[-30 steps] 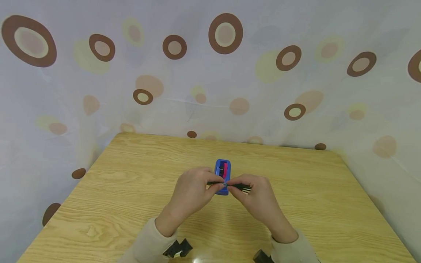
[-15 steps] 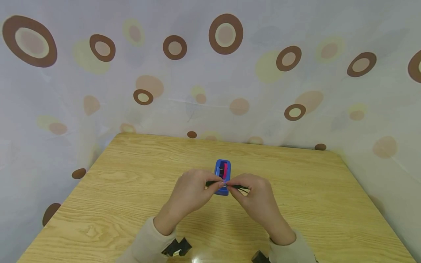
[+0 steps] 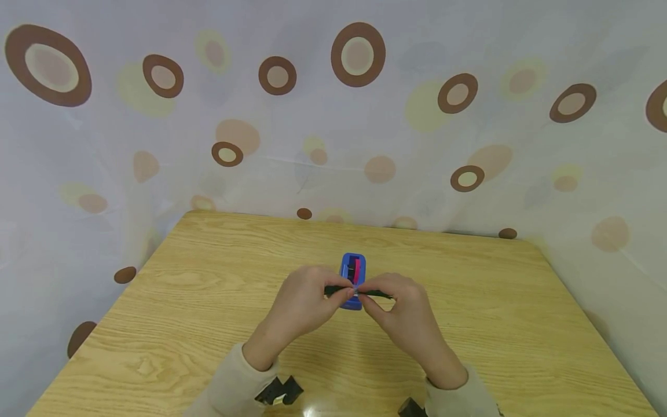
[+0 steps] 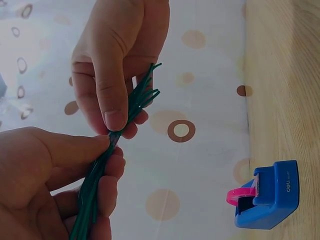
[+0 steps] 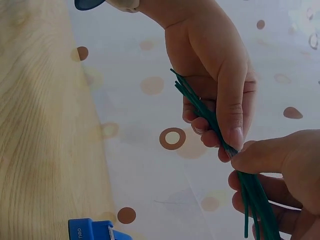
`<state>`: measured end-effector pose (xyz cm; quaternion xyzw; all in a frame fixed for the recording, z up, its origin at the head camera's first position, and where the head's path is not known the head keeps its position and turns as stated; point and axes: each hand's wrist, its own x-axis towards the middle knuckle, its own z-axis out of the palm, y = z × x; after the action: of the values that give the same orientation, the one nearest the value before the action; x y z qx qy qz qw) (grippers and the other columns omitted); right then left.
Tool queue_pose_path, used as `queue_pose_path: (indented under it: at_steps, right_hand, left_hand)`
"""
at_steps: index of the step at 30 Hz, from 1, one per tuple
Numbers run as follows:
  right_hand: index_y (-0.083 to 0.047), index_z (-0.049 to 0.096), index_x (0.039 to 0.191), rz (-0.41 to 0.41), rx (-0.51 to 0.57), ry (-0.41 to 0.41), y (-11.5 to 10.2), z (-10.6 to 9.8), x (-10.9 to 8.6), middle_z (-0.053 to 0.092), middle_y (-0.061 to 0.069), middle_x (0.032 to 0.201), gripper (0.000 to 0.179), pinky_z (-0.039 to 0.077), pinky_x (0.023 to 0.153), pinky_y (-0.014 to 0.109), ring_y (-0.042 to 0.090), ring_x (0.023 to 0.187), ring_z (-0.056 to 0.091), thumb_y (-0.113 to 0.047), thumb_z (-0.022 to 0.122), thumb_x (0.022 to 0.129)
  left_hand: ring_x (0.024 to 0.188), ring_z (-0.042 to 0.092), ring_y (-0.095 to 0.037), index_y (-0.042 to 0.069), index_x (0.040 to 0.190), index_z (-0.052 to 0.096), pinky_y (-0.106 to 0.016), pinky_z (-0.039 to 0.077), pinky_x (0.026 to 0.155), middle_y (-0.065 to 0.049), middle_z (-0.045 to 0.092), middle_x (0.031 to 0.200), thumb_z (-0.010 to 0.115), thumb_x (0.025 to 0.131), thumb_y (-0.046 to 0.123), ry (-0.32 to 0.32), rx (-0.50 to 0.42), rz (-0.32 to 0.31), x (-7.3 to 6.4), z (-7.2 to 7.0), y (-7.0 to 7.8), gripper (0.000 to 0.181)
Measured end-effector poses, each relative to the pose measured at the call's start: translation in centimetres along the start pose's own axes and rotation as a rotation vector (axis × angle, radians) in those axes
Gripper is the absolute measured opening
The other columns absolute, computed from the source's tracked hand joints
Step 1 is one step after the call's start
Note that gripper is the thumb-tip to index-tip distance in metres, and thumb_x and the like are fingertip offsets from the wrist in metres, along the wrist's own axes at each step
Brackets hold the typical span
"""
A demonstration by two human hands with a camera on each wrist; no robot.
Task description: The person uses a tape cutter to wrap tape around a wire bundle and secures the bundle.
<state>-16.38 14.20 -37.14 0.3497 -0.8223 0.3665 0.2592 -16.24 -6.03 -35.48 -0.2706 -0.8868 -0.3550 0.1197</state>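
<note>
A bundle of thin green strands [image 4: 89,197] spans both hands in front of the person, above the table. My left hand [image 3: 304,301] pinches it near the middle between thumb and forefinger, the other fingers curled under the strands. From the opposite side, my right hand [image 3: 413,310] pinches right beside the left thumb. Between the thumbs, a short shiny clear band [image 4: 114,137] shows round the bundle, partly covered by fingertips. The loose ends fan out past the right fingers in the left wrist view. Behind and partly below the hands stands a blue tape dispenser [image 3: 353,267] with a pink core.
The wooden table [image 3: 250,249] carries the dispenser near its centre. A patterned cloth [image 3: 406,202] hangs behind the table and along its sides. Black pieces [image 3: 280,391] sit at the left cuff, and another dark block [image 3: 411,407] is by the right cuff.
The strand ends beside the right hand, spread out a second ago, now look narrower and closer together. Both hands stay almost in place, still pinching the bundle.
</note>
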Motion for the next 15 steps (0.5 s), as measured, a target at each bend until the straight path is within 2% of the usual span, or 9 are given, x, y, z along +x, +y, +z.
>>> queue_pose_path:
  at_steps: [7,15]
  right_hand:
    - [-0.011,0.075,0.092,0.025,0.0,-0.009,-0.09,-0.07,0.01,0.071,-0.008,0.091,0.02,0.055,0.074,0.031,0.009,0.086,0.066,0.001,0.082,0.078]
    - [-0.012,0.075,0.092,0.049,0.035,-0.019,0.06,-0.07,-0.08,0.071,-0.01,0.093,0.021,0.055,0.073,0.03,0.009,0.086,0.065,0.002,0.082,0.078]
  left_hand:
    - [0.068,0.059,-0.002,0.016,0.094,0.081,-0.022,0.046,0.057,0.006,0.073,0.088,0.075,0.09,0.023,0.034,0.016,0.021,-0.04,0.08,0.03,0.01]
    - [0.076,0.066,-0.008,0.013,0.093,0.081,-0.024,0.05,0.063,0.003,0.074,0.088,0.078,0.087,0.019,0.067,0.014,0.064,-0.05,0.25,-0.06,0.009]
